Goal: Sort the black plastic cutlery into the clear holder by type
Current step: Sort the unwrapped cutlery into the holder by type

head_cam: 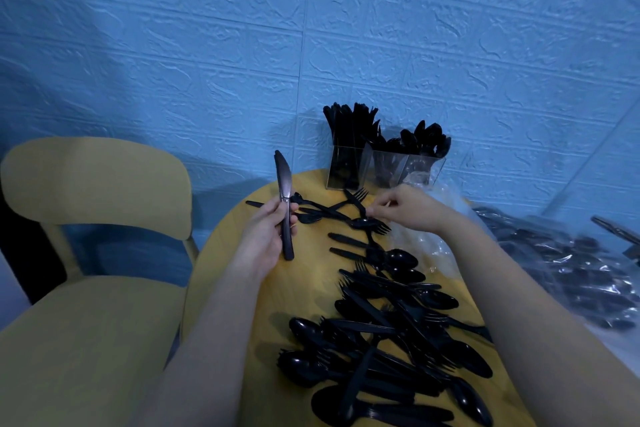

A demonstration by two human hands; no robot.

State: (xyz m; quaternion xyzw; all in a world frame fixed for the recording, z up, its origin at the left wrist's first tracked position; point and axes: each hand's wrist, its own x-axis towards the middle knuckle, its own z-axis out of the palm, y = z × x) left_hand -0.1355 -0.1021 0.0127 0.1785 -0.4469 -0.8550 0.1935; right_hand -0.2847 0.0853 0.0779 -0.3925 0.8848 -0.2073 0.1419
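Two compartments of the clear plastic holder (382,168) stand packed with black cutlery. Left hand (266,236) grips a black plastic knife (284,208) upright; right hand (405,208) pinches a black plastic fork (360,206) on the counter (304,284).

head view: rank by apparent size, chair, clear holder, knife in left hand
1. Chair, by far the largest, though also nearest the camera.
2. Clear holder.
3. Knife held upright in the left hand. It looks narrower than the holder but about as tall, and sits closer, so 2 and 3 are unsure.
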